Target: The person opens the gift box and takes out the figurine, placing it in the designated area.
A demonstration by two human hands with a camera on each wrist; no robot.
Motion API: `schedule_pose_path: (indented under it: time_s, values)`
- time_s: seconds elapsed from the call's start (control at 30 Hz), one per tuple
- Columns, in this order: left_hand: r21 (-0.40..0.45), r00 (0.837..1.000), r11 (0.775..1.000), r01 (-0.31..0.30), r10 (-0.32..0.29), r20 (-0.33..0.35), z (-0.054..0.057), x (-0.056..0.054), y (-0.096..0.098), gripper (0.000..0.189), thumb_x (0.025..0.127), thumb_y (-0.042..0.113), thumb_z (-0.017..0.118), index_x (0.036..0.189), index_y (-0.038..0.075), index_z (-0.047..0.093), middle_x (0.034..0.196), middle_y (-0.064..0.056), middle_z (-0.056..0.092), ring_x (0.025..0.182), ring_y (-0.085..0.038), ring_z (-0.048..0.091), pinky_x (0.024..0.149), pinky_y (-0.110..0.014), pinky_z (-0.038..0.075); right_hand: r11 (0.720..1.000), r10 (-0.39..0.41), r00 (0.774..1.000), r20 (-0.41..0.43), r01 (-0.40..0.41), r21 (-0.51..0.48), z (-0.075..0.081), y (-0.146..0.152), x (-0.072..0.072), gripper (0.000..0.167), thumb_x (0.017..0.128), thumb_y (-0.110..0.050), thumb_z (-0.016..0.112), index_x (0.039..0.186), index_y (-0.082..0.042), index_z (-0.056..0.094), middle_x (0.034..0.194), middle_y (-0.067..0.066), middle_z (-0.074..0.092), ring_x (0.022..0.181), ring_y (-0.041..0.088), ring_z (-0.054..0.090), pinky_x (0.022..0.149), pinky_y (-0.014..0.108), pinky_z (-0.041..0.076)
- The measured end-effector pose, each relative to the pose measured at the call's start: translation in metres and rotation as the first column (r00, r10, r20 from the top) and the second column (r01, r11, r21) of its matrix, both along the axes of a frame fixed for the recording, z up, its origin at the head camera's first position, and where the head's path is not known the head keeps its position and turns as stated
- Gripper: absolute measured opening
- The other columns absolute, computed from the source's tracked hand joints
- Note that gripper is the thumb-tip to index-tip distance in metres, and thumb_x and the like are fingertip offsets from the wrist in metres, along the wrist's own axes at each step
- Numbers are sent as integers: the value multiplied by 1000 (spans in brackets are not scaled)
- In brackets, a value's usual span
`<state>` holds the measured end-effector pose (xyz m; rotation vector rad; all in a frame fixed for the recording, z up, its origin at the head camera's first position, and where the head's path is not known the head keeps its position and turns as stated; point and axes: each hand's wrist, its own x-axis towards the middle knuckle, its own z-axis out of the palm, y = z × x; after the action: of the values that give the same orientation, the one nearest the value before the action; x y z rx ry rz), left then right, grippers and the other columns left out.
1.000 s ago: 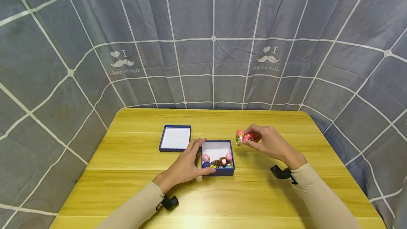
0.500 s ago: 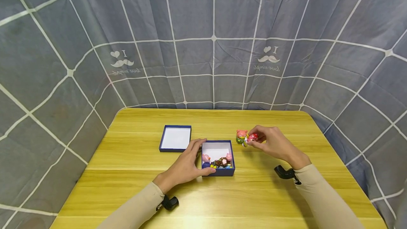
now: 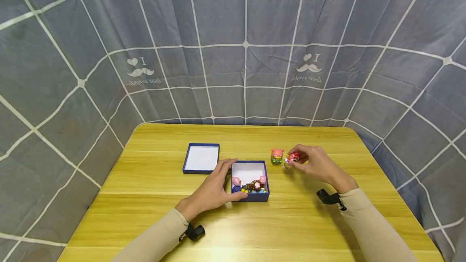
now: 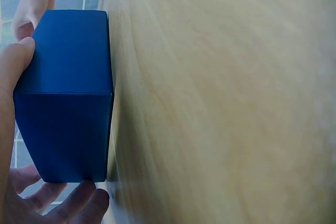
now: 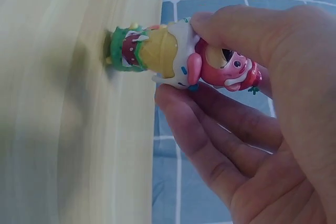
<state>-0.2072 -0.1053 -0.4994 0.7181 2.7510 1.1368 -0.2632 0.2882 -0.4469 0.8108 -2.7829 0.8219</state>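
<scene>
A grey curtain [image 3: 233, 19] with white grid lines and mirrored lettering hangs across the far side and down the left and right. Below it spreads the wood-grain table [image 3: 291, 229]. Two beige sleeves [image 3: 371, 223] reach in from the near edge, one at left and one at right, ending in the left hand [image 3: 211, 189] and the right hand [image 3: 320, 167]. Near the middle of the table sits the blue box [image 3: 251, 198], open at the top and white inside; the left hand grasps it, thumb on the near wall and fingers around the far left corner. To its far left lies the shallow blue lid [image 3: 201, 157], white inside up. A black device [image 3: 329, 197] is strapped at each wrist. Inside the box, small figures [image 3: 255, 185] in pink, brown, blue and yellow crowd the near side. Right of the box and a little farther off, a pink-headed figurine [image 3: 277, 156] with a green body stands upright on the table. Just right of it, the right hand's thumb and fingers pinch a red-topped figurine [image 5: 226, 66] with white, icing-like drips; whether it touches the table I cannot tell.
</scene>
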Motion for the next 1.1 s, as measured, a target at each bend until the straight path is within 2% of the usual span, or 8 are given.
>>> schedule_pose_path:
  time_s: [0.57, 0.87, 1.1]
  values:
    - [3, 1000, 1000, 0, 0, 0, -1, -1, -1, 117, 95, 71, 90, 184, 19, 33, 185, -8, 38, 155, -40, 64, 128, -61, 56, 997, -72, 997, 13, 72, 20, -15, 11, -10, 34, 102, -17, 92, 129, -2, 80, 102, 2, 86, 89, 16, 81, 81, 36, 69]
    - [5, 1000, 1000, 3, -3, 4, -1, -1, -2, 117, 96, 71, 90, 184, 19, 33, 185, -8, 38, 155, -40, 64, 127, -61, 57, 996, -87, 995, 44, 86, 10, -20, 13, -14, 34, 103, -15, 91, 130, 1, 79, 105, 6, 87, 94, 21, 84, 85, 44, 72]
    - [9, 1000, 1000, 2, -2, 15, 0, -1, -2, 117, 96, 71, 89, 184, 21, 33, 185, -7, 38, 155, -40, 64, 127, -62, 57, 995, -95, 994, 57, 94, 13, -22, 14, -16, 32, 102, -14, 92, 129, -1, 79, 107, 7, 87, 97, 24, 84, 87, 48, 72]
